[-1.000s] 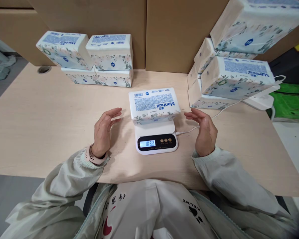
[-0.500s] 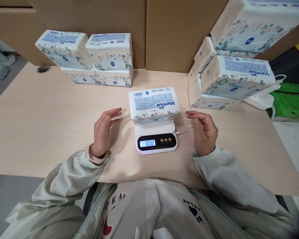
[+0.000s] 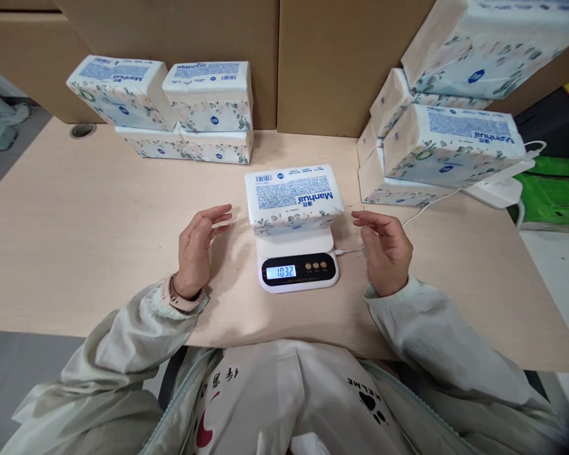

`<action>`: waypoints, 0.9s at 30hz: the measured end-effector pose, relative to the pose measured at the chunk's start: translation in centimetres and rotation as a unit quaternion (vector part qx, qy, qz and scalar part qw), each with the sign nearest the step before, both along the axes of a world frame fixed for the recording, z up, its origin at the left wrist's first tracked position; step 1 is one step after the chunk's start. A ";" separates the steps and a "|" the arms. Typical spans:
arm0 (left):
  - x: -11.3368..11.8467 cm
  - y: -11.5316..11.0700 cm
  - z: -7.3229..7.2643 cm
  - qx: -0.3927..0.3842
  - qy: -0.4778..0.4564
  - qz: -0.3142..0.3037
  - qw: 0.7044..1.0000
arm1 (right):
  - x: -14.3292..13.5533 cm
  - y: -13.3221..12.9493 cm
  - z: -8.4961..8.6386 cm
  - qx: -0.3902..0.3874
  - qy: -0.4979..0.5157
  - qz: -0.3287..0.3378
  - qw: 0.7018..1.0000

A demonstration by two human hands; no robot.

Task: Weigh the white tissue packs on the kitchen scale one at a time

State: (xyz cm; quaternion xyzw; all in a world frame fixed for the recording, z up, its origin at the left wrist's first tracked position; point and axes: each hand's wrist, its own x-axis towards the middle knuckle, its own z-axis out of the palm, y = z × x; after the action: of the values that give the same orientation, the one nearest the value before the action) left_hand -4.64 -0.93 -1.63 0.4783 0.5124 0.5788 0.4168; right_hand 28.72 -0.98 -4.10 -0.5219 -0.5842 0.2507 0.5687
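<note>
A white tissue pack (image 3: 294,194) with blue print and a floral side lies on a white digital scale (image 3: 296,239) in the middle of the table. The scale's lit display reads 103.2. To the left of the pack, my left hand (image 3: 199,249) hovers open with fingers stretched toward it, touching nothing. On the other side, my right hand (image 3: 386,249) is also open and empty, its fingertips a short gap from the pack. A white cable (image 3: 348,251) runs from the scale's right edge and passes behind my right hand.
Two-high stacks of tissue packs (image 3: 208,104) stand at the back left. More packs (image 3: 455,145) are piled at the right, beside a white power strip (image 3: 495,189) and a green crate (image 3: 557,193). Cardboard boxes (image 3: 322,69) wall the table's rear; a cable hole (image 3: 83,131) is at left.
My right hand has shifted very slightly left, toward the pack. My left hand, the pack and the reading stay the same.
</note>
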 end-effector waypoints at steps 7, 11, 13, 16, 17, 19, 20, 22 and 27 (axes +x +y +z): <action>-0.1 0.0 0.0 0.005 -0.001 0.003 1.000 | 0.0 -0.2 0.0 -0.025 -0.010 0.000 1.000; -0.4 0.1 -0.3 0.044 0.040 -0.007 0.998 | -0.2 0.6 0.5 -0.047 -0.007 0.041 0.998; -0.3 0.1 -0.3 0.056 0.076 -0.035 0.995 | -0.8 1.3 1.1 -0.068 -0.005 0.093 0.993; 0.4 0.1 0.1 0.051 0.093 -0.120 0.987 | -2.3 2.3 1.9 -0.100 0.001 0.202 0.974; 0.9 0.1 0.5 0.054 0.085 -0.147 0.984 | -2.8 2.4 2.1 -0.101 0.003 0.229 0.968; 1.9 0.1 1.6 0.073 0.071 -0.186 0.977 | -3.6 2.5 2.4 -0.080 0.004 0.233 0.969; 2.5 0.3 2.5 0.088 0.067 -0.199 0.974 | -3.7 2.6 2.7 -0.055 0.002 0.210 0.976; 4.2 0.9 4.7 0.135 0.075 -0.230 0.961 | -3.2 2.9 3.6 0.020 -0.003 0.134 0.991; 11.3 5.7 10.8 0.285 0.094 -0.297 0.906 | 2.9 5.9 9.4 0.262 -0.027 -0.059 0.963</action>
State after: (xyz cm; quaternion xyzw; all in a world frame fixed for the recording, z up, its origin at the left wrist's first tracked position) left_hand 6.64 4.76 9.19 0.7591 0.1964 0.5020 0.3650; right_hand 31.65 4.93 5.32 -0.3944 -0.6125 0.0405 0.6839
